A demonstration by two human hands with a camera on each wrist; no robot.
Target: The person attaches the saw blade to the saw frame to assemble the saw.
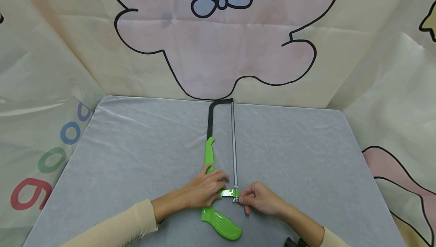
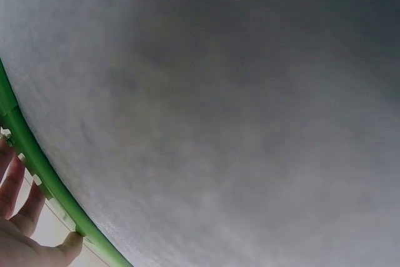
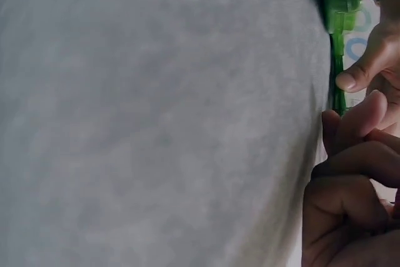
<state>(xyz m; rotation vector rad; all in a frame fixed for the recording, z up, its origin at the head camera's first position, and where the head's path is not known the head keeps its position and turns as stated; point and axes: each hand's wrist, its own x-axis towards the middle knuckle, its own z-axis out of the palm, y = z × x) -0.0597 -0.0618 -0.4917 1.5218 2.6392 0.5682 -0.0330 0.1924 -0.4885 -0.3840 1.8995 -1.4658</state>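
Observation:
A hacksaw with a green handle (image 1: 223, 224) and a black front bow (image 1: 210, 120) lies flat, its front end pointing away from me. The silver blade (image 1: 234, 145) runs along its right side. My left hand (image 1: 204, 188) reaches over the green frame and holds it, with fingertips near the short green crosspiece (image 1: 227, 193). My right hand (image 1: 260, 198) pinches at a small wing nut (image 1: 235, 200) at the blade's near end, its fingers partly covering it. The left wrist view shows thumb and fingers along the green frame (image 2: 47, 170). In the right wrist view, the fingers (image 3: 359, 117) are curled.
Grey cloth covers the table (image 1: 293, 145). A printed curtain (image 1: 259, 42) hangs behind its far edge and along both sides. Part of a black object (image 1: 291, 242) shows below the right forearm at the near edge.

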